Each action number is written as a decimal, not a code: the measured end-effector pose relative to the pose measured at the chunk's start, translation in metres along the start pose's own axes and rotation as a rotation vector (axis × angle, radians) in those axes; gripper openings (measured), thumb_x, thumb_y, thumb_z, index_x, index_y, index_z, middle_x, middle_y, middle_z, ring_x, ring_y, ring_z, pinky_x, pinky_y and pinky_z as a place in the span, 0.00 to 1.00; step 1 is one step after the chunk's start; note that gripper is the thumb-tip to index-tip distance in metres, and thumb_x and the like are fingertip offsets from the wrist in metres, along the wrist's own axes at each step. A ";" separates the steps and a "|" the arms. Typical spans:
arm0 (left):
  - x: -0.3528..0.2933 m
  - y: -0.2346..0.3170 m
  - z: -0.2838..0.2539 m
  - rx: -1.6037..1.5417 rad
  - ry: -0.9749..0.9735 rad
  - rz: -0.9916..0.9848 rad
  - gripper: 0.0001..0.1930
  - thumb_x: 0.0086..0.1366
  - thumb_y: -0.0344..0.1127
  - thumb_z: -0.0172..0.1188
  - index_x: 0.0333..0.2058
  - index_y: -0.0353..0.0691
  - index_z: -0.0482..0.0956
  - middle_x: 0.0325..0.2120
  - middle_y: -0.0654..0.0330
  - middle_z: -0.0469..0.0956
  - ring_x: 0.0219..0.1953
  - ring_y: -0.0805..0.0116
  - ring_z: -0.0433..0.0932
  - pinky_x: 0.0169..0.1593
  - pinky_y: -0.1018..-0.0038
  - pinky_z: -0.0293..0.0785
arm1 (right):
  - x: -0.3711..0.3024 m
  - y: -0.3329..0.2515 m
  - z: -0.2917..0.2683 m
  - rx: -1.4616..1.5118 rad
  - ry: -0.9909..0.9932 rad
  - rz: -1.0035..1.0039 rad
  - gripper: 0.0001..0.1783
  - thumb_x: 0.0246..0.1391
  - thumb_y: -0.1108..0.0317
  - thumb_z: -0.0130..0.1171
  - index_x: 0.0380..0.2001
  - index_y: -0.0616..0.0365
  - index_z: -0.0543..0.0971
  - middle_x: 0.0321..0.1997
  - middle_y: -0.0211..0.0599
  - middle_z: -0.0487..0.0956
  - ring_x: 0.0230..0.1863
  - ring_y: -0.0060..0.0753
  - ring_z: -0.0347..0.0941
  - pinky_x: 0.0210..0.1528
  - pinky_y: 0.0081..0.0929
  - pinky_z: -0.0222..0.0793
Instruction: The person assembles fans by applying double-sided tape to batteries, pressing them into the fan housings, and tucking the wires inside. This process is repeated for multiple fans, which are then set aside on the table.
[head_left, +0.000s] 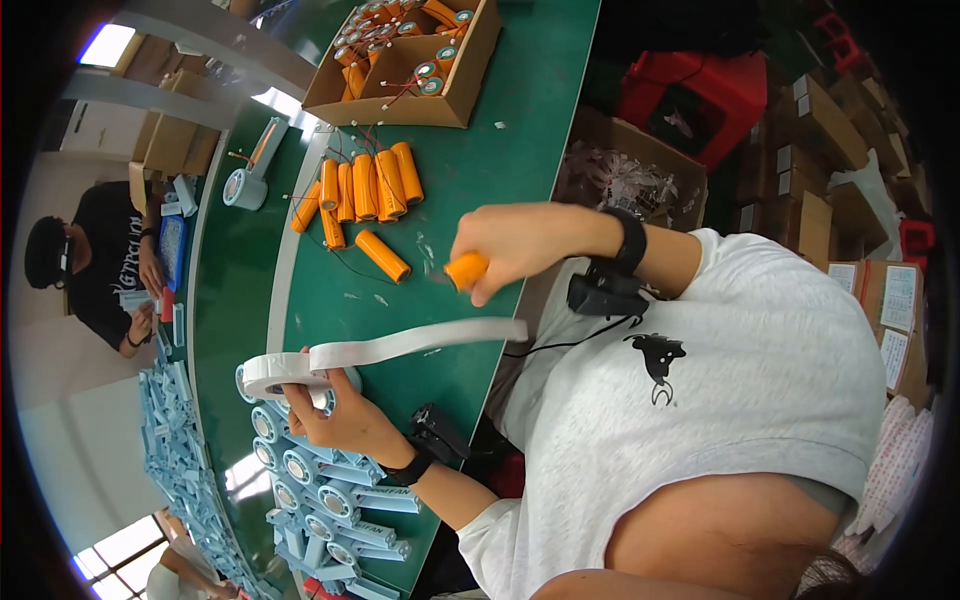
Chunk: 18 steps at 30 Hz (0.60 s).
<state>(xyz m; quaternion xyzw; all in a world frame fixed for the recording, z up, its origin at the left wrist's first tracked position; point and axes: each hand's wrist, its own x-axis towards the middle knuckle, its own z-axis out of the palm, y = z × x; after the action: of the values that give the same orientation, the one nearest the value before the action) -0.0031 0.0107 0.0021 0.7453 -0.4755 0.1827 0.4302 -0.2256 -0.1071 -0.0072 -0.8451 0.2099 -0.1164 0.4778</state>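
Green table (520,150), orange cylinders (364,188), left hand (345,418) holding tape (268,372)

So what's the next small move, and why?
I'd probably bring the orange cylinder down to the loose end of the white strip. The right hand already grips the cylinder, which looks clear of the strip; the left hand holds the white tape roll with a length pulled out, and neither hand grips its loose end.
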 end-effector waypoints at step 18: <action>-0.013 0.009 0.011 0.000 -0.110 0.208 0.18 0.43 0.29 0.65 0.35 0.29 0.74 0.29 0.53 0.76 0.31 0.62 0.70 0.41 0.70 0.57 | 0.111 -0.062 0.053 1.030 0.605 -0.328 0.09 0.49 0.69 0.53 0.29 0.66 0.71 0.31 0.41 0.75 0.31 0.31 0.71 0.35 0.26 0.67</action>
<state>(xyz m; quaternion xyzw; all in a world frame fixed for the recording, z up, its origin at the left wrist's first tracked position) -0.0189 0.0075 -0.0083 0.7008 -0.5731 0.1849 0.3823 -0.0914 -0.0900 0.0181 -0.4566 0.1204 -0.5091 0.7197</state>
